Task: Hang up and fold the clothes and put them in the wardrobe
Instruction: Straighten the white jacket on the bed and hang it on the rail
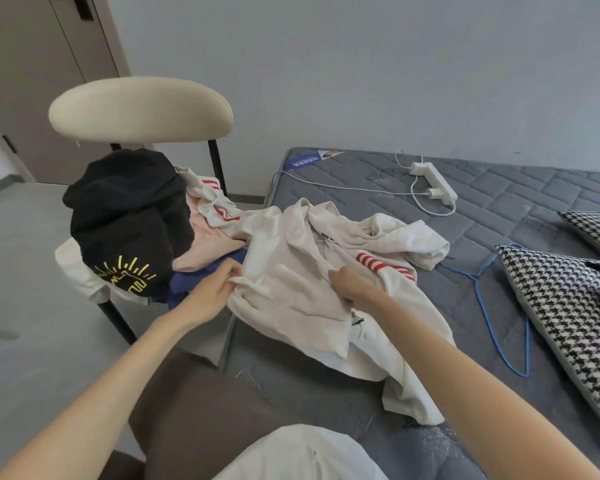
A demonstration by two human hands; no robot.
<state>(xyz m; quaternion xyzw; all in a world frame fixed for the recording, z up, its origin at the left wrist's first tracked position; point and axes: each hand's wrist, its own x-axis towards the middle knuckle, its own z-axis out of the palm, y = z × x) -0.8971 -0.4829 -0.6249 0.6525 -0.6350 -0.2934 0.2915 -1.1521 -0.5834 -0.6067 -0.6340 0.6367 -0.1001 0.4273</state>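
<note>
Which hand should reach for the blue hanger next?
Probably right. The hanger lies on the mattress right of the hoodie, nearer the right hand; the left hand grips the hoodie by the chair.

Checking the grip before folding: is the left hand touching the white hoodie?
Touching. The head view shows the left hand pinching the edge of the white hoodie with its fingers.

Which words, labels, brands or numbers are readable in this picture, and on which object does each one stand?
No text can be read with certainty.
On the blue label at the corner of the mattress: white characters, too blurred to read.
On the dark tag at the neck of the white hoodie: print too small to read.
On the black garment on the chair: only a yellow line drawing, no words.
</note>
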